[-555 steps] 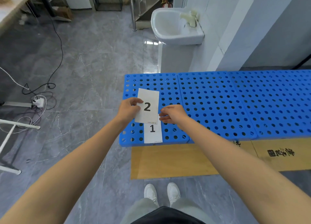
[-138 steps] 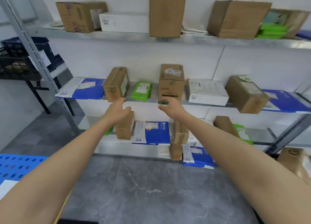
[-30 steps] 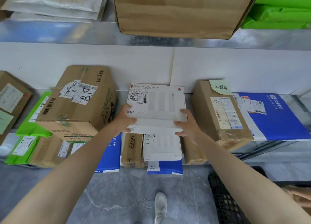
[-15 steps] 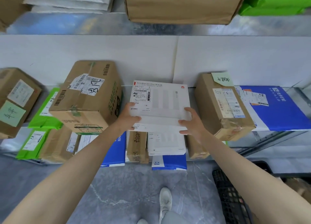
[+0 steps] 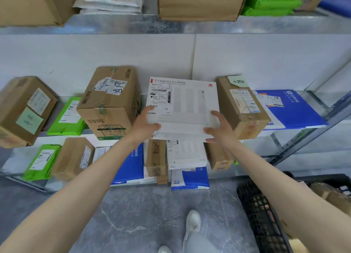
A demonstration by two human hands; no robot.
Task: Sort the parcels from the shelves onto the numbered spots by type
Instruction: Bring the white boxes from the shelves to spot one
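Left hand [image 5: 145, 126] and right hand [image 5: 220, 128] grip the white box [image 5: 187, 104] by its near corners; middle shelf [image 5: 322, 117]. Box possibly lifted, unclear.

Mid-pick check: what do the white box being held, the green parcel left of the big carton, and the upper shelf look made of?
The white box: likely matte printed paperboard; crisp edges, printed logo, stuck-on label. The green parcel: probably thin plastic mailer film, slight sheen; it wrinkles and sags. The upper shelf: seemingly galvanised sheet steel; mottled grey metallic shine.
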